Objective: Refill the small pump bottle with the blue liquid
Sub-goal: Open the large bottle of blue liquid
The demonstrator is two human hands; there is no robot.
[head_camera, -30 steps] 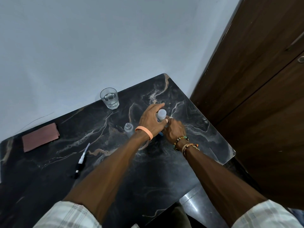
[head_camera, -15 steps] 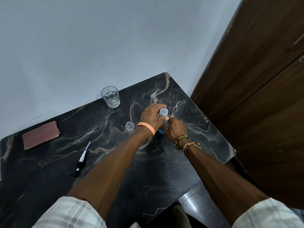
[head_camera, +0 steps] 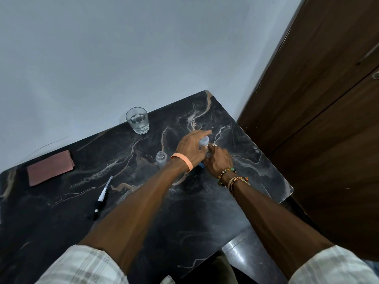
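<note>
- I had the left hand (head_camera: 190, 148) wrapped round the blue bottle (head_camera: 204, 141), forefinger sticking out. The right hand (head_camera: 218, 160) was curled on it lower down; cap or body, couldn't tell.
- The pump bottle (head_camera: 160, 157) stood on the table just beside the left wrist, top off, and looked empty to me. The pump (head_camera: 101, 197) lay well off to the left.
- My read: opening done, pour not started, pump to go back on after.
- Table (head_camera: 205, 212) was dark marble-look, with a glass (head_camera: 137, 123) of water and a pink cloth (head_camera: 50, 170) on it. Pale wall (head_camera: 123, 58) behind, brown door (head_camera: 328, 119) to the right.
</note>
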